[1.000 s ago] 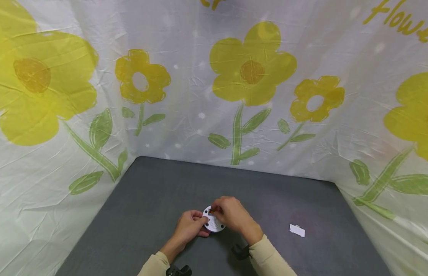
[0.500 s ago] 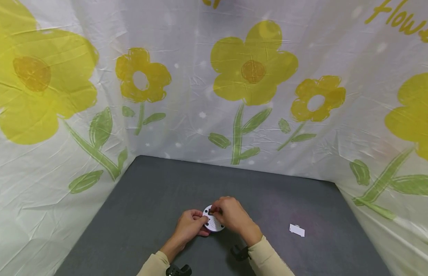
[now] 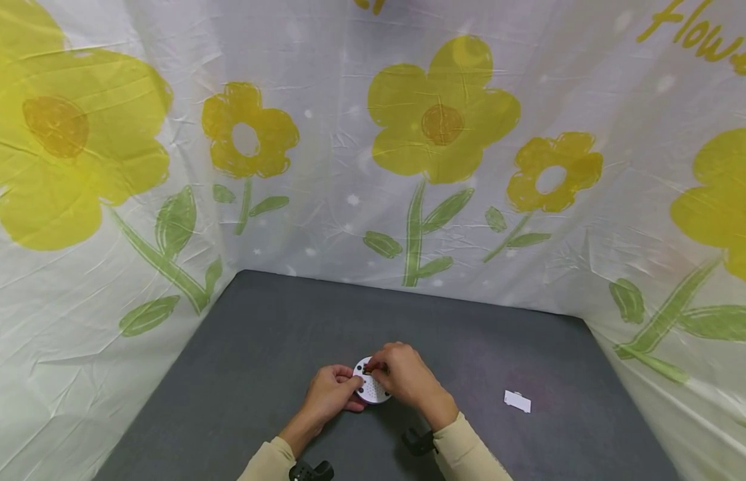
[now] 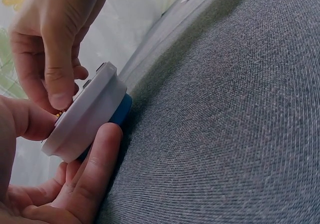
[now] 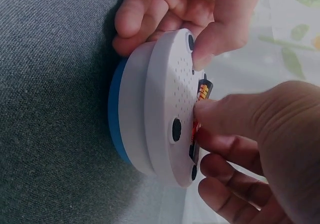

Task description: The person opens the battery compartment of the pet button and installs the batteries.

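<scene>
A round white device [image 3: 375,393] with a blue base [image 5: 116,109] is tilted, its underside with speaker holes and dark feet facing up. My left hand [image 3: 328,395] grips its edge, thumb on the underside and fingers beneath. My right hand [image 3: 407,378] pinches a black battery [image 5: 204,89] with orange and yellow print at the slot in that underside. In the right wrist view the thumb lies over the battery's middle, and its ends show on either side. The inside of the slot is mostly hidden by the fingers.
To the right on the dark grey table [image 3: 288,321] lies a small white battery cover [image 3: 517,401] with tabs. A white curtain [image 3: 330,214] printed with yellow flowers surrounds the table's back and sides.
Both hands and the device stay almost where they were. At the right fingertips, the visible part of the battery goes from bright orange to darker with a little red.
</scene>
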`<state>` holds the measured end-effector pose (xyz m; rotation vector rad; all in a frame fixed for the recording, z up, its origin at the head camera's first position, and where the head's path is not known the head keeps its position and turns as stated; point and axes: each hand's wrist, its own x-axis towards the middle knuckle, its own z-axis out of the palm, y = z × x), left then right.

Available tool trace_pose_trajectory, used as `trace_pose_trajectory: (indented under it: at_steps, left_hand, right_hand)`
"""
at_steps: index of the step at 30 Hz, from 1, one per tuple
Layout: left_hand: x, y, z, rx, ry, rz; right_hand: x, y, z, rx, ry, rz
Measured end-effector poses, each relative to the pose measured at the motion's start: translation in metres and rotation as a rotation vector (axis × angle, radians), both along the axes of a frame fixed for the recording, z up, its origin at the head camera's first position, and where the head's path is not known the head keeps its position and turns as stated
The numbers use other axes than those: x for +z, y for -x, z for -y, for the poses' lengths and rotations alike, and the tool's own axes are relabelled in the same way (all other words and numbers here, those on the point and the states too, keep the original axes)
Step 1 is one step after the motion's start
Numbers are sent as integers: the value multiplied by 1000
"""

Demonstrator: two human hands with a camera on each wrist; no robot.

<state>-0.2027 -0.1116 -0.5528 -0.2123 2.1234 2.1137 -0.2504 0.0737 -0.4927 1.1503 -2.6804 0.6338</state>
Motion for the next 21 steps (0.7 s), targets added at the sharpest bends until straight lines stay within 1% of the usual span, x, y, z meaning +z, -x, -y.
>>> trace_pose_trajectory:
  at_steps: [6, 9, 12, 15, 19, 21]
  left_hand:
    - [-1, 1, 0, -1, 9, 1]
    - [-2, 1, 0, 0, 8, 2]
    - [-3, 2, 0, 0, 3, 3]
    - [-4, 2, 0, -2, -5, -2]
    - [-4, 2, 1, -9, -6, -11]
    - [-3, 1, 1, -11, -4, -10]
  right_hand:
    - [-2, 0, -1, -46, -2, -12]
    - [-3, 0, -1, -106, 6, -15]
    - [-3, 0, -1, -178, 24, 1]
    - [-3, 0, 0, -242, 30, 66]
    - [-4, -2, 4, -295, 22, 182]
    - [-6, -4, 6, -318, 24, 224]
